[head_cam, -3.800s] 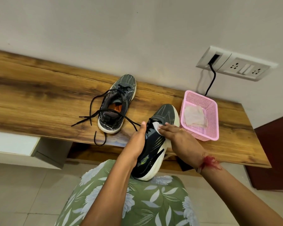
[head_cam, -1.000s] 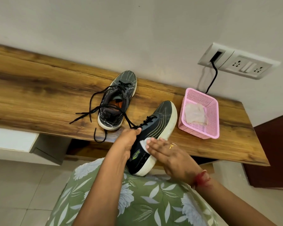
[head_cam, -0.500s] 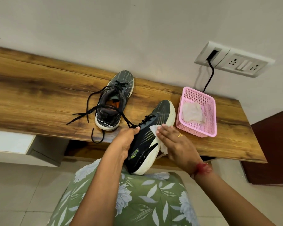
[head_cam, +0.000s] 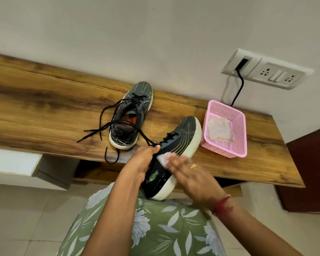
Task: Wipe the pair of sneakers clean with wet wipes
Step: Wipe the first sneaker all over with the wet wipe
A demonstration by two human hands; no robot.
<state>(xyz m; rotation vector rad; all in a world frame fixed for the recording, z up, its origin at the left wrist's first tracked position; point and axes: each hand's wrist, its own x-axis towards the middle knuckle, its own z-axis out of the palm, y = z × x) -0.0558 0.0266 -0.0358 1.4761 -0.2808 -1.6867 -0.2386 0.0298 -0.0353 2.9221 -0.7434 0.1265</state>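
Left hand [head_cam: 143,161]: fingers curled round the held sneaker [head_cam: 181,143] at its collar.
Right hand [head_cam: 190,175]: straight fingers press wet wipe [head_cam: 162,158] onto its side.

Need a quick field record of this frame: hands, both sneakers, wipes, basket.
left hand: grips held sneaker near its collar
right hand: flat fingers press wet wipe on its side
held sneaker: tilted, heel toward lap
second sneaker: upright on wooden bench, laces loose
pink basket: on bench, holds crumpled wipe
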